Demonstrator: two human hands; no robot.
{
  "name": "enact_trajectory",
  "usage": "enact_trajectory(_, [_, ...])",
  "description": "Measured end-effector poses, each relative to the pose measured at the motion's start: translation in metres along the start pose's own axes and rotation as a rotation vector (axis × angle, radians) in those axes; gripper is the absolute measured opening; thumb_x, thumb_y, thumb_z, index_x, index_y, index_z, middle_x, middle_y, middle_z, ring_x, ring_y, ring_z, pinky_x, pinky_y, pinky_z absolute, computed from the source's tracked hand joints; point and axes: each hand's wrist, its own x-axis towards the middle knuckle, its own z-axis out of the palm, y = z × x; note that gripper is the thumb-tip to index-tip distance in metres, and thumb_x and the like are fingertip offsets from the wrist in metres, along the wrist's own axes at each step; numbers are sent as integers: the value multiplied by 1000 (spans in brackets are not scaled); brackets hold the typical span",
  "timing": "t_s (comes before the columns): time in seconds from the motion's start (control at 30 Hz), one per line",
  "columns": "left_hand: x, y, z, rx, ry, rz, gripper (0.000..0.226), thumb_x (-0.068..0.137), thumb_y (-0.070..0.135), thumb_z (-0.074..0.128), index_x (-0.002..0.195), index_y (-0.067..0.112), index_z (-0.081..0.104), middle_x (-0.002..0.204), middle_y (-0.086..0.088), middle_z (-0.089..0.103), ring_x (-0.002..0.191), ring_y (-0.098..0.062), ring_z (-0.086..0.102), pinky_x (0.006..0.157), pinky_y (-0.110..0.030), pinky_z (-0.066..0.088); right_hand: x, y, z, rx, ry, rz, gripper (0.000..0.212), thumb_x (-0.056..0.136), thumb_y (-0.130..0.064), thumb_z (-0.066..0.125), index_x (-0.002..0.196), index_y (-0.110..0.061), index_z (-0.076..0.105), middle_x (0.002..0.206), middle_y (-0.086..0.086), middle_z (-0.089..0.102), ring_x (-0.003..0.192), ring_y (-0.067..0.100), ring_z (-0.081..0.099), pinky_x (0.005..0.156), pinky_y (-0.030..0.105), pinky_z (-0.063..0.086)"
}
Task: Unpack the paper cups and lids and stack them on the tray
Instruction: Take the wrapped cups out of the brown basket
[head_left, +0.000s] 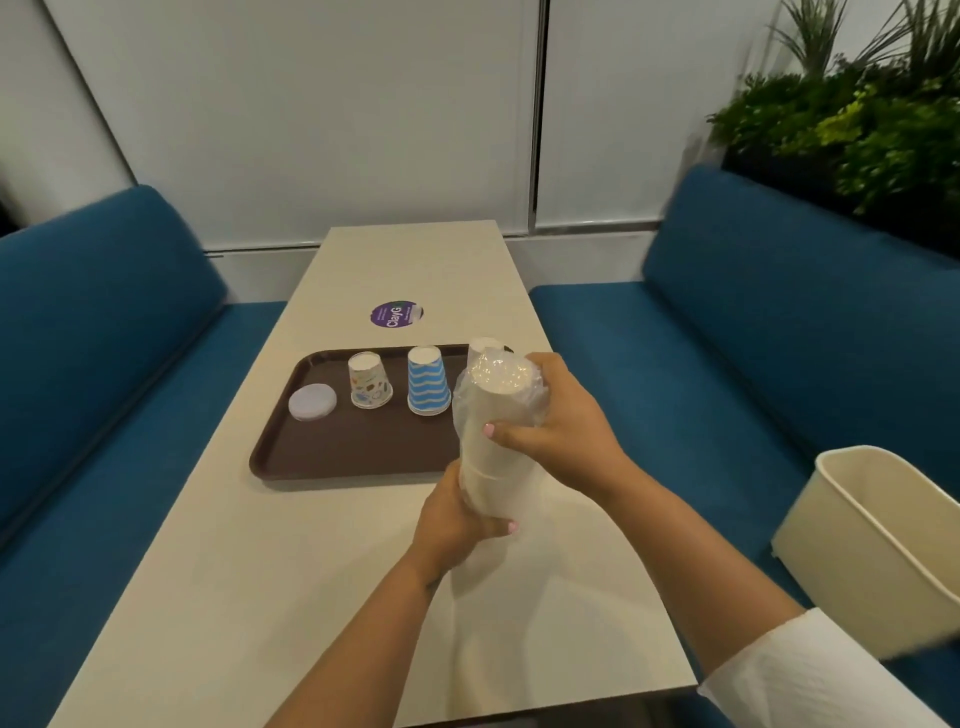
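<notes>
A stack of plain white paper cups in a clear plastic sleeve (493, 441) is held upright above the table, in front of the brown tray (353, 457). My left hand (457, 525) grips its lower end. My right hand (561, 415) grips the upper part, fingers curled round the wrapped top. On the tray stand a patterned cup stack (370, 382), a blue-and-white wavy cup stack (427, 382) and a white cup stack (483, 347) partly hidden behind the sleeve, all upside down. A pile of pale lids (312, 401) lies at the tray's left end.
The beige table (311, 597) carries a round purple sticker (396, 314) beyond the tray. Blue benches (779, 338) flank both sides. A cream bin (883, 540) sits on the right bench. Plants (857, 130) stand behind the right backrest.
</notes>
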Motion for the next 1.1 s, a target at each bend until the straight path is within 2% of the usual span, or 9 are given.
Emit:
enact_trajectory(0.17, [4,-11,8,454,53,-89,87,45,61,77,122,39,42,111,16,58,114,-16,48,93,-36,35,5,20,5,-30,-76,75,60,73,-34,79,116,-38,38,109,-17,51,98,9,53,71,19,44])
enact_trajectory(0.3, [-2,-18,13,447,93,-78,85,51,57,79,124,38,40,108,14,55,113,-16,41,85,-32,27,5,26,4,-43,-105,122,63,74,-34,80,122,-33,39,112,-14,50,99,11,52,67,15,42])
enact_trajectory(0.47, [-3,-17,20,432,91,-53,82,55,55,81,125,34,44,102,16,51,115,-15,38,80,-30,22,6,21,-8,-148,-95,120,78,64,-43,84,126,-35,38,116,-17,46,104,11,52,82,25,47])
enact_trajectory(0.6, [-5,-13,14,512,21,-52,84,54,59,77,127,35,41,104,16,48,117,-15,39,85,-32,22,14,7,-9,-166,2,13,96,62,-50,84,140,-39,30,138,-17,33,114,1,33,90,23,34])
enact_trajectory(0.63, [-18,-18,-12,454,159,-87,85,54,59,78,127,36,40,105,16,48,118,-15,39,87,-32,23,21,-18,13,-159,-93,-105,95,62,-51,83,140,-40,30,142,-18,31,117,1,32,91,22,32])
enact_trajectory(0.67, [-32,-21,-37,402,278,-122,88,52,60,79,127,37,39,107,17,49,119,-15,39,88,-32,24,25,-44,36,-198,-187,-204,94,63,-52,82,140,-40,30,144,-18,30,122,2,31,92,22,30])
enact_trajectory(0.83, [-25,-22,-20,425,74,-119,138,40,78,67,152,33,0,152,4,28,142,-20,20,110,-40,17,20,-34,17,-154,-40,-243,72,74,-47,75,136,-36,41,131,-22,38,122,-2,34,95,21,30])
enact_trajectory(0.97, [-25,-3,-19,243,98,54,106,67,82,37,153,30,6,155,12,23,140,-5,17,113,-35,12,24,-33,8,-127,137,-307,41,82,-35,69,121,-26,56,114,-16,55,108,3,49,87,18,33])
enact_trajectory(1.1, [-39,29,-56,38,423,272,36,90,45,53,124,31,54,121,10,63,109,-1,58,91,-24,46,24,-56,32,-45,216,-432,19,87,-26,67,102,-15,65,94,-11,64,86,3,59,75,5,40])
